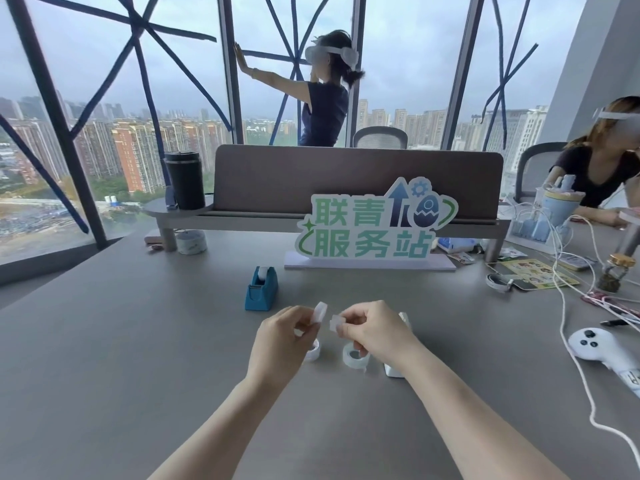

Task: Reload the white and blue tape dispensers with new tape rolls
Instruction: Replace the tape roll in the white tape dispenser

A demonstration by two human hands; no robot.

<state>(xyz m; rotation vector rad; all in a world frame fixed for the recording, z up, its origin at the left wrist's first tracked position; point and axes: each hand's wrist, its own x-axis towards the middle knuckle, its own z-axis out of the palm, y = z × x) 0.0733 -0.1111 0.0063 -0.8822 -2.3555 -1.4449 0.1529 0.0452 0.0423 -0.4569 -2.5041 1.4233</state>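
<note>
My left hand [282, 336] pinches a small white round spool piece [320, 311] above the grey desk. My right hand [375, 329] holds a second white spool piece [335, 322] close beside it, with a small gap between the two. Two clear tape rolls lie on the desk under my hands: one [313, 351] partly hidden by my left hand, the other [353, 355] below my right fingers. The white tape dispenser [394, 370] sits mostly hidden behind my right wrist. The blue tape dispenser [261, 289], with a roll in it, stands farther back to the left.
A green sign [374, 226] on a white base stands behind, in front of a desk shelf [346, 220] carrying a black cup [185, 180]. A white controller [595, 346], white cables [568, 327], a small jar and papers lie to the right. Two people with headsets are nearby.
</note>
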